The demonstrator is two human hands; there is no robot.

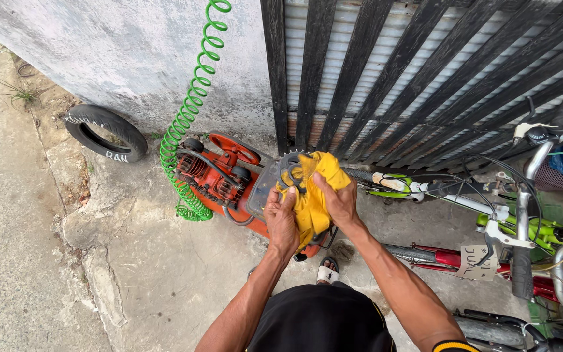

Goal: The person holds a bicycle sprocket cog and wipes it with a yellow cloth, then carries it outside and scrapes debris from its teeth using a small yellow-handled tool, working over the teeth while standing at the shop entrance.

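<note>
A toothed metal sprocket [289,171], dark and round, sits half wrapped in a crumpled yellow cloth [314,192], held above an orange air compressor [226,179]. The left hand [281,218] and right hand [339,202] both pinch the cloth against it. Below lies cracked concrete ground [47,248], bounded by a whitewashed wall [131,52] and a black slatted gate [392,72].

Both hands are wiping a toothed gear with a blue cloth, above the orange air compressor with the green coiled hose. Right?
Not quite: the cloth is yellow, not blue, as the head view shows. Otherwise yes: left hand and right hand hold it against the toothed gear, above the orange air compressor with the green coiled hose.
</note>
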